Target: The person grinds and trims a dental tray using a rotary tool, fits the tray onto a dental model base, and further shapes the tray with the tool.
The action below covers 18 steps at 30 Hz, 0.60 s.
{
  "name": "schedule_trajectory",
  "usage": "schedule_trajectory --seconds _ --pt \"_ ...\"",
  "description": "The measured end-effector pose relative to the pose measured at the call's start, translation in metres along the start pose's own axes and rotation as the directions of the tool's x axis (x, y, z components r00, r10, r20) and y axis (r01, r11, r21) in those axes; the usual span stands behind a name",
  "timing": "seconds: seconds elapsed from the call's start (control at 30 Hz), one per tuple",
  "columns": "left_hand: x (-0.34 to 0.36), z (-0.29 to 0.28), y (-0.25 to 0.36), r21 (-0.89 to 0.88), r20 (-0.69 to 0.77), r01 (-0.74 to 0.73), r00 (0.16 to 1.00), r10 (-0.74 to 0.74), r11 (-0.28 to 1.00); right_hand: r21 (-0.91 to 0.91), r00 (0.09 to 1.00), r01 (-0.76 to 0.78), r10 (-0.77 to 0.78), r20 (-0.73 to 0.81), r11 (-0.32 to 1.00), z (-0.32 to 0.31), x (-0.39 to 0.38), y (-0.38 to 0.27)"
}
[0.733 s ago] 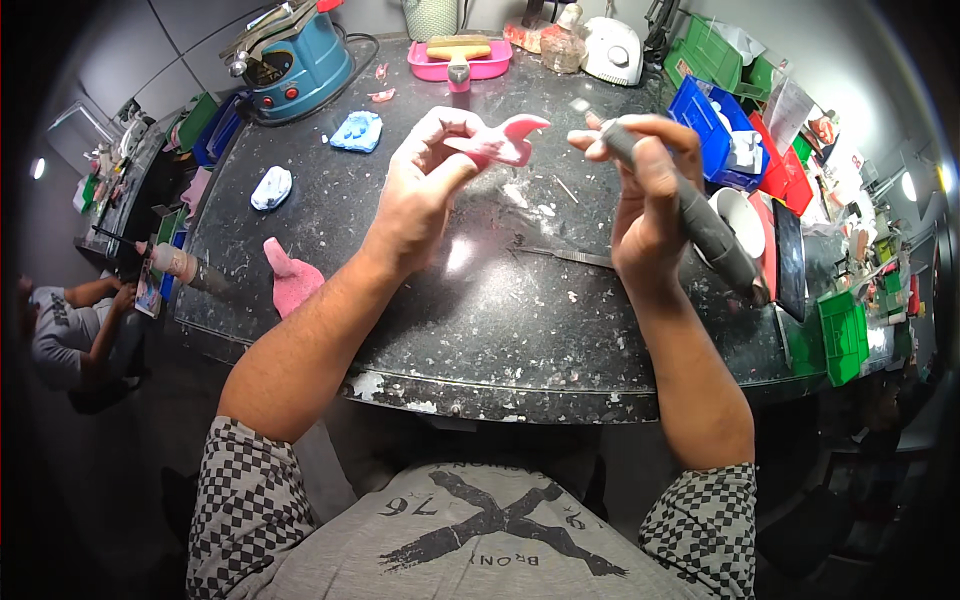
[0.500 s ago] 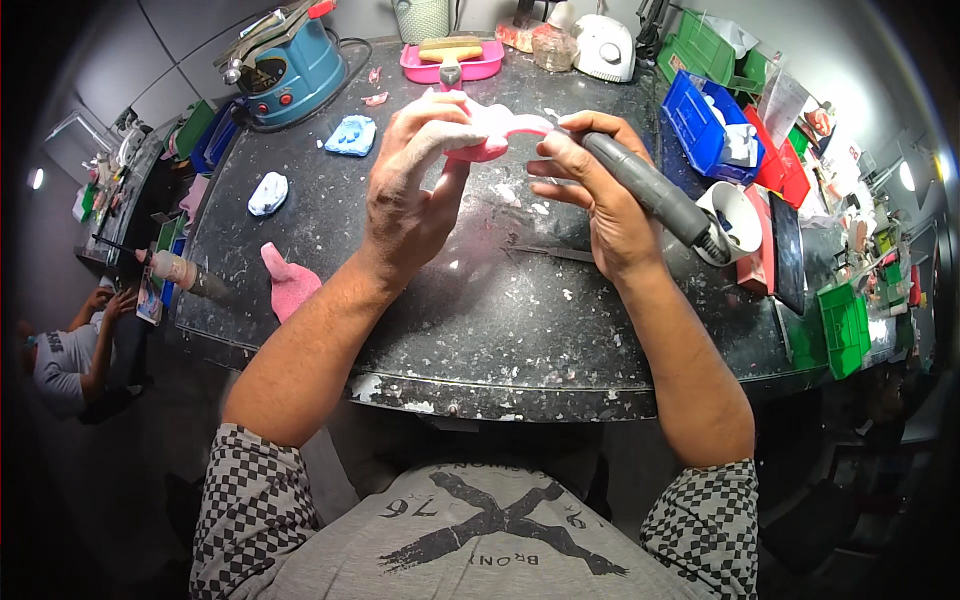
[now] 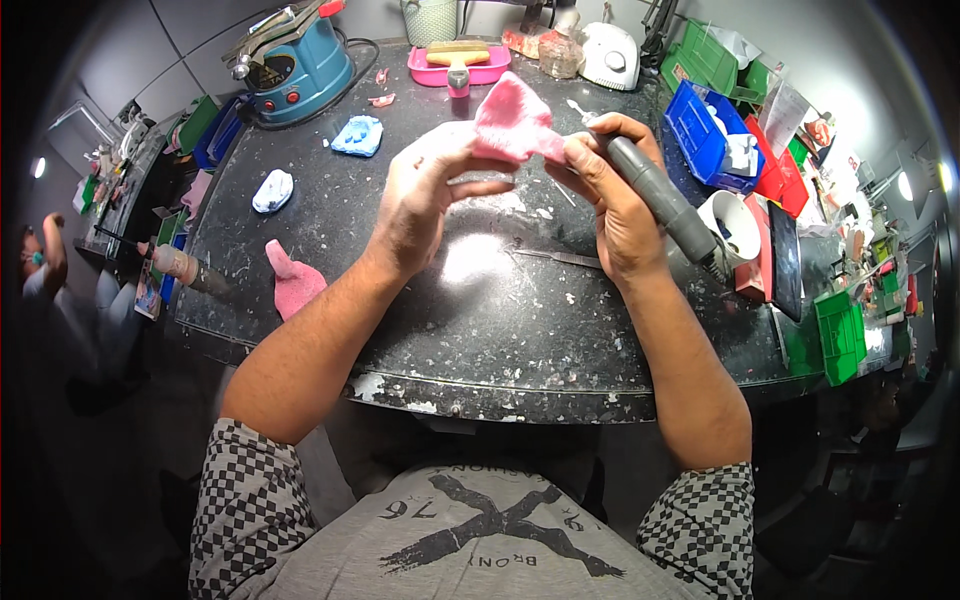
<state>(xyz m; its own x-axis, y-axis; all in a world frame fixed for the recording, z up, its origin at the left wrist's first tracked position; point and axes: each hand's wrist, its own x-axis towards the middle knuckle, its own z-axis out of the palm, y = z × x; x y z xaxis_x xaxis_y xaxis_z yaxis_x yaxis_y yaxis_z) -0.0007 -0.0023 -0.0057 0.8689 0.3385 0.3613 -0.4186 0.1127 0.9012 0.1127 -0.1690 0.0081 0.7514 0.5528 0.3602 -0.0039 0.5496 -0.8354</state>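
A pink dental impression tray is held up over the bench, its broad side facing me. My left hand grips its left edge between thumb and fingers; pale dust coats those fingers. Across from it, my right hand is closed round a dark grey rotary handpiece, whose thin tip points up and away to the left. The thumb and fingertips of that hand also touch the tray's narrow handle. A second pink tray lies on the bench beside my left forearm. Between my forearms rests a slim metal tool.
Blue-white moulded pieces lie at left on the speckled black bench. Behind stand a teal machine and a pink basin with a brush. At right are a white cup, a blue bin and green bins. Another person is far left.
The tray has been turned so its broad face shows. My right hand has shifted slightly down along its handle, handpiece still held. The person at far left has changed posture.
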Motion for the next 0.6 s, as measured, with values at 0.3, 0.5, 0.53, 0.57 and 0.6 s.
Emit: schedule_trajectory --seconds 0.3,0.5,0.53,0.57,0.6 --pt "0.005 -0.011 0.012 -0.299 0.261 0.439 0.892 -0.37 0.848 -0.187 0.995 0.078 -0.066 0.071 0.979 -0.008 0.006 -0.005" --pt "-0.006 0.001 -0.001 -0.38 0.353 0.475 0.868 -0.351 0.794 -0.247 0.945 0.291 -0.238 0.223 0.924 -0.012 0.01 -0.005" --pt "-0.005 0.002 0.001 -0.331 0.321 0.496 0.859 -0.399 0.803 -0.265 0.928 0.338 -0.272 0.254 0.903 -0.011 0.011 -0.004" --pt "-0.005 0.005 0.003 -0.283 0.286 0.518 0.849 -0.444 0.808 -0.266 0.928 0.338 -0.273 0.253 0.902 -0.011 0.009 -0.006" --pt "-0.005 0.007 0.006 -0.326 0.27 0.508 0.858 -0.436 0.798 -0.29 0.932 0.342 -0.282 0.229 0.894 -0.007 0.006 -0.01"
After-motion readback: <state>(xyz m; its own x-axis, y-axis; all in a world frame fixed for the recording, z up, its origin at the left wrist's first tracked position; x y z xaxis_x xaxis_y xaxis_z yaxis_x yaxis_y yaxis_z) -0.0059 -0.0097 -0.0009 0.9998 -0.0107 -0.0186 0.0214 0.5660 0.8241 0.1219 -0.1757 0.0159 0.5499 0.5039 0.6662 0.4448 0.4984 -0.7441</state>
